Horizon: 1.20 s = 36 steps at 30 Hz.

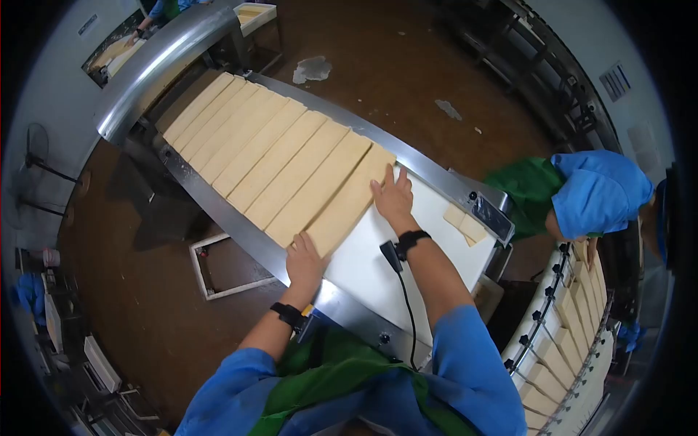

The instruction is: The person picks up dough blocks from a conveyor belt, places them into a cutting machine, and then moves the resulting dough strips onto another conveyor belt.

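Note:
A flat, pale dough strip lies nearest me on a white conveyor belt, set crosswise. My left hand touches its left end, fingers stretched out over the edge. At the strip's right end, my right hand rests with its fingers spread. Both thumbs are only partly visible, and I cannot see under the strip. Beyond it, several similar dough strips lie side by side along the belt. A few small dough pieces sit at the belt's right edge.
Metal side rails border the belt, and a curved metal cover spans its far end. At right, a co-worker in a blue cap stands by another line carrying dough strips. A white frame lies on the floor at left.

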Available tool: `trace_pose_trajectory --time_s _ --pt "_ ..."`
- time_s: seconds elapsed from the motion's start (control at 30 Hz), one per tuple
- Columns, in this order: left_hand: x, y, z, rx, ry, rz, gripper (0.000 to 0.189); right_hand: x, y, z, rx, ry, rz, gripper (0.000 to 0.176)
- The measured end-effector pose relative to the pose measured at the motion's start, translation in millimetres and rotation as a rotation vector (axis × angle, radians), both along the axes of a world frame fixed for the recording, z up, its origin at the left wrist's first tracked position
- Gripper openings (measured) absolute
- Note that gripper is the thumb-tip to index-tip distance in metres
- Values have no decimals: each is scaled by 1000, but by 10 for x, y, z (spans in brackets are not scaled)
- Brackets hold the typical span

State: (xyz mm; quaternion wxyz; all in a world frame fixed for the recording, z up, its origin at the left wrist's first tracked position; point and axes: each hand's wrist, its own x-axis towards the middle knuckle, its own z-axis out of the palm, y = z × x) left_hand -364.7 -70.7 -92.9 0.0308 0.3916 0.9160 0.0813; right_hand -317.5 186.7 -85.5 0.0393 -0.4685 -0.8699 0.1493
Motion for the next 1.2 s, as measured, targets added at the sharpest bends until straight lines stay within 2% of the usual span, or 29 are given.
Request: trace_pose_trajectory --time_s 0.2,0.3,0.4,0.43,0.5,0.57,0.6,0.63,0.73,0.8,0.83,0.87,0.9,0.93,0.97,1.0,1.13,1.2 --pt "-4 48 145 -31 -99 8 88 -647 87 279 -138 -43 -95 70" --pt "-9 58 192 -83 -164 8 88 -556 17 309 -145 -11 -144 71" --pt "-17 9 156 82 -13 -143 80 -256 7 198 -10 107 -217 67" --pt "-8 3 218 184 23 -232 77 -101 -15 275 -25 113 -282 68" --pt "82 66 411 26 -405 -197 71 286 -22 431 -44 135 -384 74" --pt "218 104 526 100 -588 -299 73 800 79 457 -140 72 -500 89" --pt "254 121 475 98 -688 -411 79 1078 97 495 -153 81 -523 92" --pt "331 176 556 36 -707 -443 80 1298 73 694 -233 16 -624 93" --pt "738 280 759 -222 -707 -517 82 1831 -63 744 -153 86 -740 91" --pt "943 380 673 -105 -626 -514 80 2177 -172 704 -122 164 -817 91" --pt "1071 369 618 -61 -595 -522 78 2352 -269 650 0 264 -851 89" --pt "1181 361 623 2 -599 -569 80 2592 -263 457 28 241 -916 87" --pt "1268 389 648 68 -607 -619 81 2721 -429 773 -42 300 -997 85" --pt "1383 389 669 146 -577 -676 79 2995 -447 609 -54 374 -1060 83" --pt "1510 418 687 238 -552 -728 77 3205 -564 707 -74 469 -1118 82" --pt "1671 443 816 210 -601 -708 75 3447 -709 781 -9 503 -1149 81" --pt "2397 551 1190 271 -610 -926 75 4475 -1431 1254 245 703 -1326 76" --pt "2861 601 1411 283 -592 -1090 74 5119 -1831 1324 344 644 -1425 73"
